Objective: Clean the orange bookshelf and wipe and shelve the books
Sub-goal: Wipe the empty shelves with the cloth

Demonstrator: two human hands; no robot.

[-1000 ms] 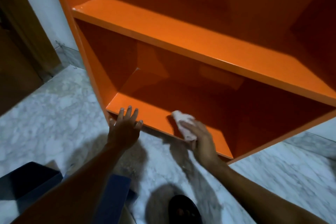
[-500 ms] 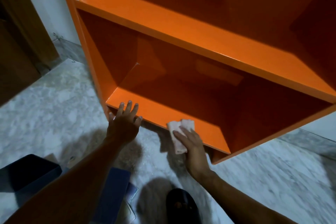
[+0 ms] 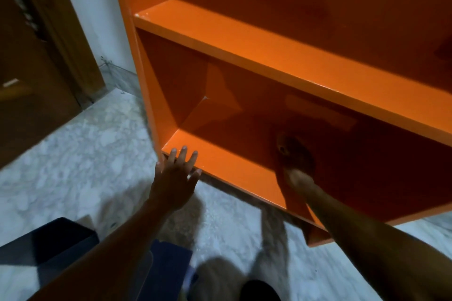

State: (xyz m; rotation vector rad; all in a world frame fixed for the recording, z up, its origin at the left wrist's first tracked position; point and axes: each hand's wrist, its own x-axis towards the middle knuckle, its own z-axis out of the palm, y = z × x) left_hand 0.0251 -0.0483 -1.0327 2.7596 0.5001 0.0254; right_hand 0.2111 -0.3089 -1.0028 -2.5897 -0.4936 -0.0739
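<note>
The orange bookshelf [image 3: 281, 56] fills the upper right of my head view. Its finish is a glossy, saturated orange; the front edges of the boards catch the light and read bright, while the inner walls and back panel fall into a deep reddish-brown shade. Two boards are visible: a middle shelf [image 3: 293, 56] running diagonally from upper left to right, and the bottom shelf [image 3: 227, 164] just above the floor. A small pale chip or speck sits at the left front corner of the middle shelf. I see nothing standing on either board.

My left hand [image 3: 175, 178] lies flat, fingers straight and spread, fingertips resting on the front left corner of the bottom shelf; it grips nothing. My right hand [image 3: 293, 154] reaches into the shadowed lower compartment, over the bottom shelf. It is dark and blurred there; I cannot tell whether it is closed or what, if anything, it holds.

The bookshelf stands on a grey-white marble floor [image 3: 73, 166]. To its left are a pale wall [image 3: 97, 19] and a brown wooden door [image 3: 36, 68]. A dark blue book [image 3: 166, 269] lies under my left forearm at lower centre, beside a dark box-like object [image 3: 49, 242] at lower left.
</note>
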